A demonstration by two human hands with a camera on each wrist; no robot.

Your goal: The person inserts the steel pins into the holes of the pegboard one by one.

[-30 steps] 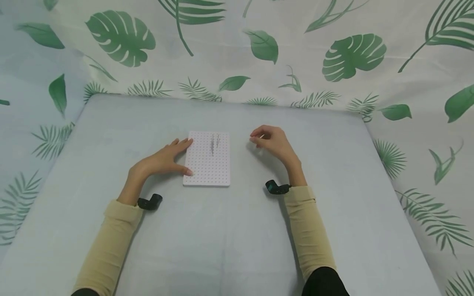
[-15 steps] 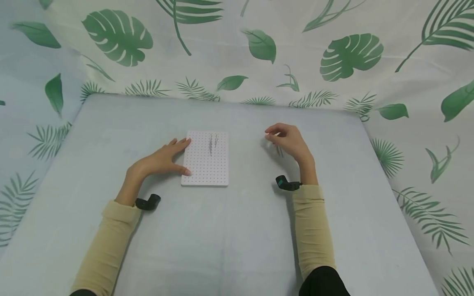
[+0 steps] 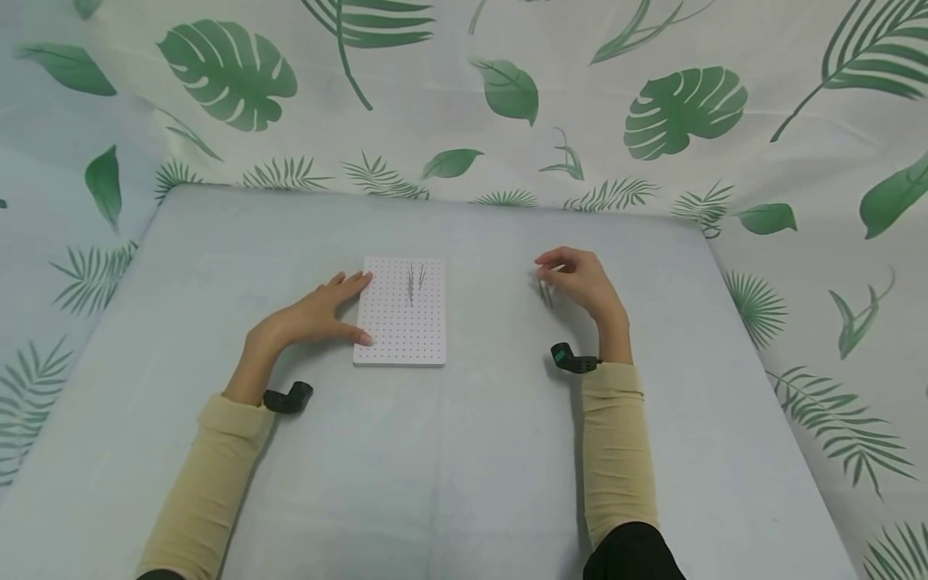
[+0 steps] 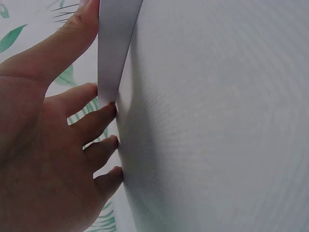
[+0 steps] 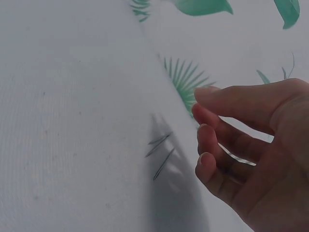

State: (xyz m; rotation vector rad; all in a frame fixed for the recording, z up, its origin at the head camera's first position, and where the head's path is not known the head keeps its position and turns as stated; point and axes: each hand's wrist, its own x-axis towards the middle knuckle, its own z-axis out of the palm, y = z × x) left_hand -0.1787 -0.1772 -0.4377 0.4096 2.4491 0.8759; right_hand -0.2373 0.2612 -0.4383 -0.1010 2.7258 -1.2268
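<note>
A white board [image 3: 399, 342] with rows of small holes lies on the table. Several thin metal pins [image 3: 411, 286] stand in its upper part; they also show at the top of the left wrist view. My left hand [image 3: 312, 312] rests along the board's left side, thumb and fingers spread and touching its edge. To the right, my right hand [image 3: 582, 282] hovers over a few loose metal pins [image 5: 161, 152] on the table. Its thumb and fingertips are loosely bent towards each other, and nothing shows between them. The pins lie apart from the fingers [image 5: 207, 140].
A pale cloth covers the table [image 3: 362, 467]. Behind and beside it hangs a white curtain [image 3: 565, 80] printed with green leaves. Small black wrist cameras, a left camera [image 3: 288, 398] and a right camera [image 3: 573, 358], sit near the sleeves.
My right hand has moved right, farther from the board, to a place over the loose pins. My left hand has stayed on the board's edge.
</note>
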